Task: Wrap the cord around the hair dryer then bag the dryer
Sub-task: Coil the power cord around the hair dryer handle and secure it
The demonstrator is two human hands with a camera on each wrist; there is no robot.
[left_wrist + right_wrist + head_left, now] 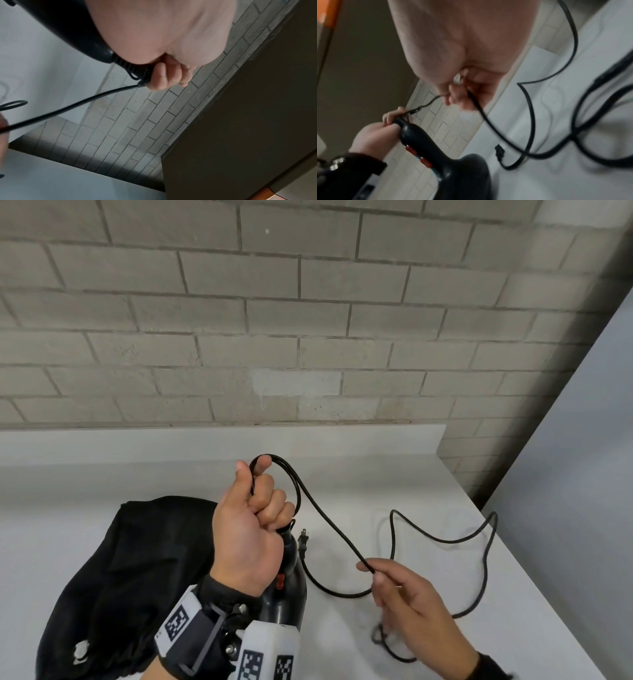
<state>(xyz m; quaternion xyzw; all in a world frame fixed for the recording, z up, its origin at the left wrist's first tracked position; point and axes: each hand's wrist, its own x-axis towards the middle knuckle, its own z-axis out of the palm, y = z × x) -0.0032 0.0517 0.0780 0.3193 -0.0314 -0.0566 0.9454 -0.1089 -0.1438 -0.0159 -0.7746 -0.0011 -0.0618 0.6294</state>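
White counter [445,474] against grey brick wall [308,302].

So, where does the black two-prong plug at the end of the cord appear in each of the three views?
Head: the black two-prong plug lies on the white table, centre, just right of the black hair dryer.
Left wrist: not in view.
Right wrist: lower right of centre, on the table.
Shared landmark: the dryer's red switches.

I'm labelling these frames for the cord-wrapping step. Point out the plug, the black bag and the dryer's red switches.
plug [303,543], head view, on its black body behind the prongs.
black bag [137,570], head view, mid fabric.
red switches [410,151], right wrist view, on the upper switch.
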